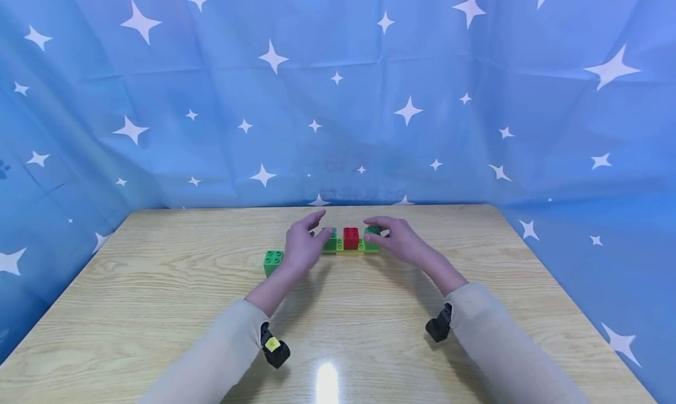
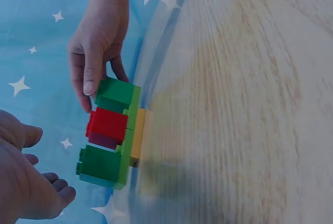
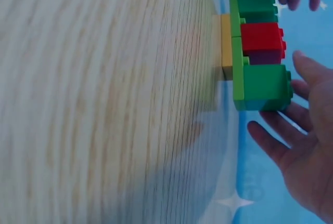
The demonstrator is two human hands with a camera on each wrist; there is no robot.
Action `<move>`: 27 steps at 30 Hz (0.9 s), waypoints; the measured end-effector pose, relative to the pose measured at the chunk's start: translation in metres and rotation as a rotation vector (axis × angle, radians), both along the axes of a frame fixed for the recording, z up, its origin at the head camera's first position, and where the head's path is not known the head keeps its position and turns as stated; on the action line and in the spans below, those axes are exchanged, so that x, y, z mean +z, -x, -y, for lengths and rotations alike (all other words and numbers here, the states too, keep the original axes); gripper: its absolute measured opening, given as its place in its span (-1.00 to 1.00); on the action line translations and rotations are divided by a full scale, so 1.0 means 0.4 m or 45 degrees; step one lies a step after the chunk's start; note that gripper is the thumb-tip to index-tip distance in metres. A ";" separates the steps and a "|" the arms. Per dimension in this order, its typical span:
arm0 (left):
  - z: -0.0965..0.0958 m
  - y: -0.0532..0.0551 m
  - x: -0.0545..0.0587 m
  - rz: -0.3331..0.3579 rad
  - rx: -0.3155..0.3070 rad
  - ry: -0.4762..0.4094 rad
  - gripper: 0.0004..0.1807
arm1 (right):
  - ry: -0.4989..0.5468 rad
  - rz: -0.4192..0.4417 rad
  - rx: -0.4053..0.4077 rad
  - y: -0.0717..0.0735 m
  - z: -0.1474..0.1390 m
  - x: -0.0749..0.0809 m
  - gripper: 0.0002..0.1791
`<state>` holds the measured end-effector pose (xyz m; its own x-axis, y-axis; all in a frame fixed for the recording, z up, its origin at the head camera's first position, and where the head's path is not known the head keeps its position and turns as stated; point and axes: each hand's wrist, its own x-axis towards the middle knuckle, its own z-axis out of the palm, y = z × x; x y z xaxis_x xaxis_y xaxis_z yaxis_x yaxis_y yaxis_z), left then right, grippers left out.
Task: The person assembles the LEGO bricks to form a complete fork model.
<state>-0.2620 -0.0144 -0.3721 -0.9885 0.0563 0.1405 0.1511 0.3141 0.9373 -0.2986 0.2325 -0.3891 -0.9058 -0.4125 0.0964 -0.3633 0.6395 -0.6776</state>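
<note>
A toy building-brick structure stands on the table: a yellow brick (image 3: 226, 47) at the bottom, light green pieces (image 3: 238, 73) across it, and a red brick (image 1: 351, 238) between a left green brick (image 2: 101, 162) and a right green brick (image 3: 265, 87) on top. My left hand (image 1: 303, 246) hovers by the left end, apart from the bricks in the left wrist view, fingers loosely bent. My right hand (image 1: 404, 239) is at the right end, fingers spread close around the right green brick; its thumb stands off in the right wrist view. Whether its other fingertips touch is hard to tell.
A loose green brick (image 1: 272, 262) lies on the wooden table (image 1: 158, 310), left of the structure and beside my left wrist. Behind the table hangs a blue curtain (image 1: 338, 98) with white stars. Black wrist cameras (image 1: 438, 327) sit under both sleeves.
</note>
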 end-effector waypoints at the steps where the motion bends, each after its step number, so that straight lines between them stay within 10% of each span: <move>1: 0.005 -0.004 0.006 -0.004 0.001 -0.003 -0.46 | 0.004 -0.001 -0.001 -0.002 -0.001 0.002 -0.44; 14: 0.152 -0.070 0.085 -0.151 -0.031 0.032 -0.49 | 0.003 -0.017 -0.027 -0.014 -0.015 -0.003 -0.42; 27: 0.312 -0.122 0.023 -0.063 -0.082 0.120 -0.38 | 0.033 0.030 -0.023 -0.012 -0.016 -0.015 -0.39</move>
